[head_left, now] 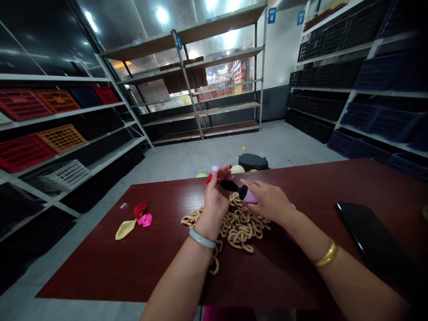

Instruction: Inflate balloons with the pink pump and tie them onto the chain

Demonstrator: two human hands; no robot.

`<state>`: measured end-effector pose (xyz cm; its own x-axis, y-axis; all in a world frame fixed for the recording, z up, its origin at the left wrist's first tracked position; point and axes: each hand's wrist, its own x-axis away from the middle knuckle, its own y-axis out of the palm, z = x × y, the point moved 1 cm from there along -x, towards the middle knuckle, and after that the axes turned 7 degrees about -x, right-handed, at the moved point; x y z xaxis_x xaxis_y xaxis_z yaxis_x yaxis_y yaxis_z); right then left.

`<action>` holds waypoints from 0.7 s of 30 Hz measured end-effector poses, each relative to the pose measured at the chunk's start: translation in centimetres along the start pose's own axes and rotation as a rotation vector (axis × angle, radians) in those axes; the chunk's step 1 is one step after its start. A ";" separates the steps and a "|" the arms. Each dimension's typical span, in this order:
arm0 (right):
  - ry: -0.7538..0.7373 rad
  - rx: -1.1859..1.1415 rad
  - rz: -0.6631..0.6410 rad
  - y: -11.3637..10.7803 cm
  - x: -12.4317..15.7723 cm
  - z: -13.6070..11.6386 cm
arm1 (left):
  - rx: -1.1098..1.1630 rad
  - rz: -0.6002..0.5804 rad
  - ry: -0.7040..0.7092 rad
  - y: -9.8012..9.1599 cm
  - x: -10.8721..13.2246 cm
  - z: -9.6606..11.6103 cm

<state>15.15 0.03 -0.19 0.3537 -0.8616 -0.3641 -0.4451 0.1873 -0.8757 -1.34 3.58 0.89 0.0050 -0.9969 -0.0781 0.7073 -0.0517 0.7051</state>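
Note:
My right hand (269, 198) is closed around the lilac body of a balloon hand pump (234, 187), tilted over the table. Its black tapered end points left into my left hand (217, 198). The fingers of that hand are curled about a red balloon (209, 179) at the pump's tip; much of the balloon is hidden. Below both hands lies a heap of beige loop-shaped pieces (242, 229), whose kind I cannot make out. Off to the left, limp balloons lie together: a pale yellow one (125, 229), a pink one (145, 220) and a red one (140, 209).
A black phone or tablet (368, 236) rests on the right of the dark red table (90, 263). Past the far edge are a dark bag (253, 161) and inflated balloons (237, 169). Shelves with crates (25, 104) stand left and right; a metal rack (187, 80) is behind.

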 end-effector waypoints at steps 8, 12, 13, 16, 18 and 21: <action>-0.014 -0.092 -0.048 0.1 -0.1 -0.6 | -0.114 0.058 0.269 0.4 0.3 0.1; 0.003 -0.117 -0.044 -0.1 -0.1 -0.8 | -0.138 0.108 0.295 0.8 0.8 0.6; 0.004 -0.121 -0.046 -0.1 -0.1 -0.9 | -0.137 0.118 0.297 0.9 0.9 0.7; -0.010 -0.139 -0.056 -0.1 0.0 -0.9 | -0.103 0.133 0.286 0.8 0.7 1.0; -0.016 -0.147 -0.062 -0.1 0.0 -0.8 | -0.058 0.142 0.243 0.7 0.6 1.0; -0.013 -0.154 -0.062 -0.1 -0.1 -0.8 | -0.035 0.129 0.203 0.7 0.5 1.0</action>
<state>14.51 -0.30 0.18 0.3944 -0.8630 -0.3157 -0.5423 0.0588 -0.8381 -1.57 3.04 2.06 0.2363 -0.9627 -0.1320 0.7155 0.0805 0.6939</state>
